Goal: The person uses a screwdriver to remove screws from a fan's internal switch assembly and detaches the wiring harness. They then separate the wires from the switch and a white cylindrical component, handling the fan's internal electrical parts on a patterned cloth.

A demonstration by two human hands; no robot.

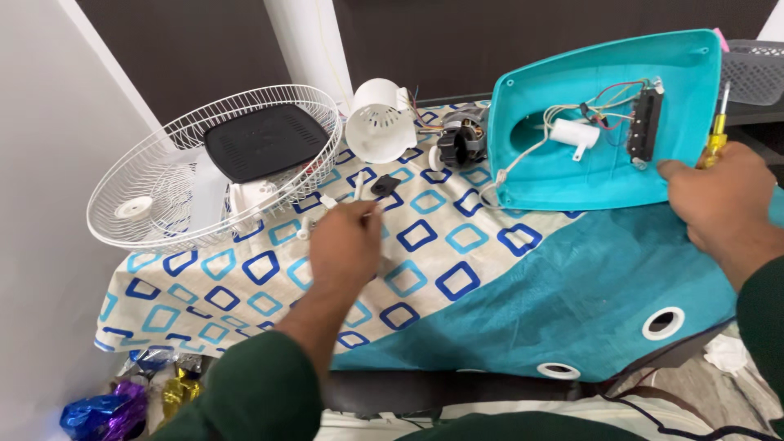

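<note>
— Head view first: where are the hands, and what are they on?

— Left hand [347, 245] hangs over the patterned cloth [457, 245] on the tabletop, fingers pinched on a small white part [359, 189]; right hand [723, 200] is closed on the lower right edge of the tilted teal fan base shell [604, 171] and also clamps a yellow-handled screwdriver [717, 135], whose shaft points up.

— What shows inside that shell?

— White cylindrical capacitor [574, 133], black switch block [643, 125], coloured wires between them; a white cord runs out at its left rim.

— What lies around, and what is in the way?

— White wire grille [139, 204] at the left edge, holding a black ribbed cover [265, 140]; white motor housing [380, 121] beside a bare motor [461, 140], just left of the shell; a small black piece [385, 185] near the left fingertips; a grey mesh basket [755, 69] at far right; crumpled foil wrappers [122, 404] on the floor below; the left hand's back hides what exactly its fingertips grip.
</note>
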